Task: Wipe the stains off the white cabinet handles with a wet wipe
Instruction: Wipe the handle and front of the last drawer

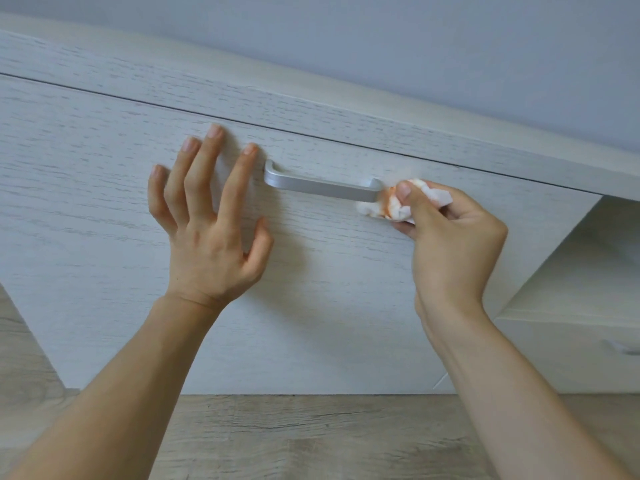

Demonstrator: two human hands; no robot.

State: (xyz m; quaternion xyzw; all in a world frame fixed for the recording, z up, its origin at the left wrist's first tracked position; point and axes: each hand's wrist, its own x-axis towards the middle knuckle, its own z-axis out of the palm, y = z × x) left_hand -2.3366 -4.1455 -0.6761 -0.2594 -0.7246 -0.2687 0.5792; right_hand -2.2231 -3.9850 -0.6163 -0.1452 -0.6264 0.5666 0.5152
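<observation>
Wood-grain drawer front [104, 202], crumpled wipe [391, 206]

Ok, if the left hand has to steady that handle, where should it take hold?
Probably the bar's left end, near the bend, coming from the left with fingers hooked over the top. The handle stands off the drawer front there, and the wipe covers its right end.

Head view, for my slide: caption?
Right hand rubs stained wipe on handle; left hand braces drawer front.

The wet wipe [391, 206] hides the handle [318, 185]'s right end; a lower handle [628, 351] is cut off.
</observation>
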